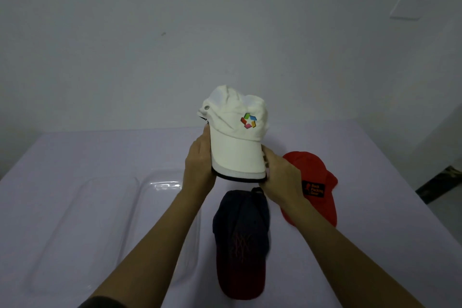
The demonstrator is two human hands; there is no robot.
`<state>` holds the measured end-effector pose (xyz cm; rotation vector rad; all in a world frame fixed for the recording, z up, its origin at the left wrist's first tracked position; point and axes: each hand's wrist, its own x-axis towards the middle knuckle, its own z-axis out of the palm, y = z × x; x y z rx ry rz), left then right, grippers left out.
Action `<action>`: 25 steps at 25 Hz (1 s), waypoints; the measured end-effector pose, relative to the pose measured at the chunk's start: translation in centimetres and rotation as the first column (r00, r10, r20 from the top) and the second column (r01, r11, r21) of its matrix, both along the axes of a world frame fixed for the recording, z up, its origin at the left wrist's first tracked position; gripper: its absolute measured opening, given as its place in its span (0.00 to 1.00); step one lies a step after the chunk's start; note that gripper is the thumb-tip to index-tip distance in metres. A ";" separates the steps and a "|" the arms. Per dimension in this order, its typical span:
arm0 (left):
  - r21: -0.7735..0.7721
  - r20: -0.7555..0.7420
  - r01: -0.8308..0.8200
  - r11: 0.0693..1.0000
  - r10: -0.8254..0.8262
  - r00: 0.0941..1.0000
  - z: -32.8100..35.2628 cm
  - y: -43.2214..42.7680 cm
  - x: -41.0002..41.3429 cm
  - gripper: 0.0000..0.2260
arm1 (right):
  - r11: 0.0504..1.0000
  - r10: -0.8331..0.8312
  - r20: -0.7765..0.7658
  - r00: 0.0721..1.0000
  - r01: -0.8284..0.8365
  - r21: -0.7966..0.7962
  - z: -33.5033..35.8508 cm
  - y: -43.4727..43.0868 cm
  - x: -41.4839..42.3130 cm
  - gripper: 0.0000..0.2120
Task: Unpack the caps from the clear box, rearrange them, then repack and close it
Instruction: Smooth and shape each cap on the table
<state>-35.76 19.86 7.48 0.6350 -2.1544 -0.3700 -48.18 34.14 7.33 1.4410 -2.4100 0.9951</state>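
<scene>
I hold a white cap (235, 130) with a multicoloured logo up above the table, brim towards me. My left hand (200, 165) grips the brim's left edge and my right hand (280, 177) grips its right edge. Below it a dark navy cap (241, 240) with a reddish brim lies on the table. A red cap (315, 182) with a black patch lies to the right, partly hidden by my right wrist. The clear box (82, 227) lies opened flat on the left, with nothing visible in it.
The table (375, 245) has a pale lilac cover and stands against a white wall. Its right edge drops to a dark floor (440, 185) at the far right.
</scene>
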 end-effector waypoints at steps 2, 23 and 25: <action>0.049 -0.026 0.001 0.999 0.000 1.000 -0.1 0.9 0.2 0.28 | 0.997 0.030 0.150 0.988 -0.018 -0.079 0.1 0.0 -0.4 0.29; -0.081 -0.107 0.125 0.989 -0.134 0.985 -1.3 0.8 0.5 0.16 | 0.961 0.082 -0.181 0.980 -0.126 -0.245 -1.1 -0.6 -1.4 0.20; -0.018 -0.053 0.049 0.999 -0.050 0.997 -1.5 0.7 0.7 0.20 | 0.982 0.020 -0.106 0.994 -0.040 -0.186 -1.0 -0.5 -1.4 0.23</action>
